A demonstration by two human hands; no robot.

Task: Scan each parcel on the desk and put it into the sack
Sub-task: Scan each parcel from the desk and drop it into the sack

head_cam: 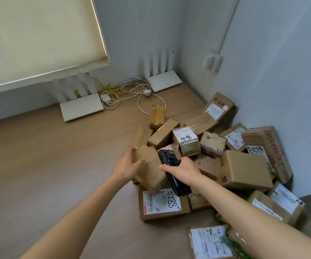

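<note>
The left hand grips a tall brown parcel near the middle of the frame, thumb across its front face and fingers curled round its upper left edge, the box tilted on end. Just to its right, the right hand holds a black handheld scanner, fingers wrapped over its body, with the scanner's upper end lying close against the gripped parcel's right side. Below both hands lies a flat parcel with a white label marked 5288, and the tilted box rests against its top edge.

Outward, the pile of cardboard parcels spreads over the right half of the wooden desk, reaching to the corner of the grey wall at the right of the frame. At the lower right edge a white-labelled parcel lies partly under the right forearm.

At the upper middle, two white routers stand against the back wall, with tangled cables between them. A pale roller blind fills the upper left.
</note>
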